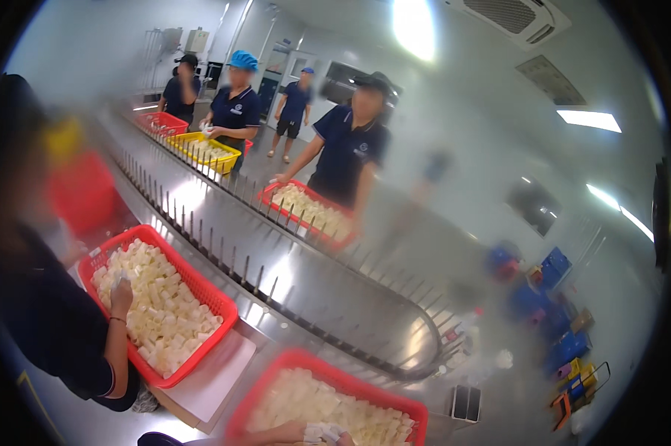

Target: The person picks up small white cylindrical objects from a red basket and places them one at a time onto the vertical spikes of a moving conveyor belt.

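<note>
While the hands (322, 433) meet at the lower edge, they close on small white pieces (322, 429).

Which hand is which I cannot tell; fingers curl around the pieces above the nearest red basket (276, 377), full of pale pieces (313, 401). Left of the hands, a co-worker's hand (121, 291) rests in another red basket (209, 291). Beyond runs the steel conveyor (276, 267) with upright pins; farther off, people in dark blue shirts stand at a red basket (305, 212) and a yellow basket (201, 151).

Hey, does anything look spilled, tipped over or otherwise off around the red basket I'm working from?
Nothing stands out. The red basket sits level, its white pieces all inside, with one hand resting on them. The view is hazy, so small spills could be missed.
</note>
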`<action>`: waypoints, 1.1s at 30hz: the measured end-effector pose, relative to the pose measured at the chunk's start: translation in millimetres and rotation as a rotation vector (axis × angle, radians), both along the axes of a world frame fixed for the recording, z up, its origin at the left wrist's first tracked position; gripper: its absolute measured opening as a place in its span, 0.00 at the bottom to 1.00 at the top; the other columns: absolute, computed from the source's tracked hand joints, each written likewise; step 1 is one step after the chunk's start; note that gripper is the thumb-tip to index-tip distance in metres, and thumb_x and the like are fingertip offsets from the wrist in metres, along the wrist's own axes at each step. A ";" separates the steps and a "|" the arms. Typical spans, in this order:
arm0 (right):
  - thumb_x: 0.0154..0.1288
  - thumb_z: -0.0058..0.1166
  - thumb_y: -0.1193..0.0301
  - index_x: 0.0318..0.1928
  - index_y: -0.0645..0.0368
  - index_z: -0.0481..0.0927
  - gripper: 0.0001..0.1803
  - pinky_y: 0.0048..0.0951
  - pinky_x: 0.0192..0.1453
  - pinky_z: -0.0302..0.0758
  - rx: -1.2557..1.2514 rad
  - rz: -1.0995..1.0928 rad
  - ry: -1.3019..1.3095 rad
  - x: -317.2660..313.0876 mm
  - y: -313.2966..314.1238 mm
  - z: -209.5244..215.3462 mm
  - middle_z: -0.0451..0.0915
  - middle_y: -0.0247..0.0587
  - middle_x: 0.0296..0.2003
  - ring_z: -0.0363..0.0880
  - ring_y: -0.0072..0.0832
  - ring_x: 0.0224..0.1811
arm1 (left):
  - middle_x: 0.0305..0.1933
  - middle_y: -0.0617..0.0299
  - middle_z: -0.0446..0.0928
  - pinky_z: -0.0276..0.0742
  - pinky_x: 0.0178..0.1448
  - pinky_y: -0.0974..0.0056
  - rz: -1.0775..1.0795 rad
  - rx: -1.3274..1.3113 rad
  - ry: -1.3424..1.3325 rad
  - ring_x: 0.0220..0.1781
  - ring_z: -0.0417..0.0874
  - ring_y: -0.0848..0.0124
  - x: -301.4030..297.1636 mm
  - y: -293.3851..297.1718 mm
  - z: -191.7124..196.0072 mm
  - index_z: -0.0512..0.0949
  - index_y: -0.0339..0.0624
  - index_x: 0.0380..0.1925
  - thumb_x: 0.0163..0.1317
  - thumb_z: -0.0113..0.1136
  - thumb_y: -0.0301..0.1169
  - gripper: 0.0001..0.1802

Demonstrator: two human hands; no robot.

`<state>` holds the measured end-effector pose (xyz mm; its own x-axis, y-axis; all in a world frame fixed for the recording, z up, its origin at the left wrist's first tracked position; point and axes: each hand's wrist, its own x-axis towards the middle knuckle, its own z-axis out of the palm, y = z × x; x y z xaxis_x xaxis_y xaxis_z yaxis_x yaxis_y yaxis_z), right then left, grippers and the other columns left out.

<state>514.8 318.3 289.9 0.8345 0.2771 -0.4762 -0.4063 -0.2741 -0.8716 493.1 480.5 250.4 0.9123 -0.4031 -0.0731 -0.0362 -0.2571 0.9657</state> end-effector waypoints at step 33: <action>0.55 0.50 0.69 0.42 0.62 0.72 0.14 0.27 0.16 0.71 0.025 0.163 -0.070 23.9 -32.8 -30.2 0.75 0.39 0.29 0.76 0.29 0.27 | 0.33 0.59 0.75 0.70 0.36 0.67 0.006 -0.082 0.295 0.34 0.74 0.71 -5.5 5.2 30.2 0.75 0.40 0.39 0.54 0.52 0.42 0.19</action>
<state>538.7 285.5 259.7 0.8084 0.4222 -0.4100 -0.2970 -0.3088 -0.9036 487.6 485.7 280.6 0.8588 -0.4131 -0.3030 0.2505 -0.1772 0.9518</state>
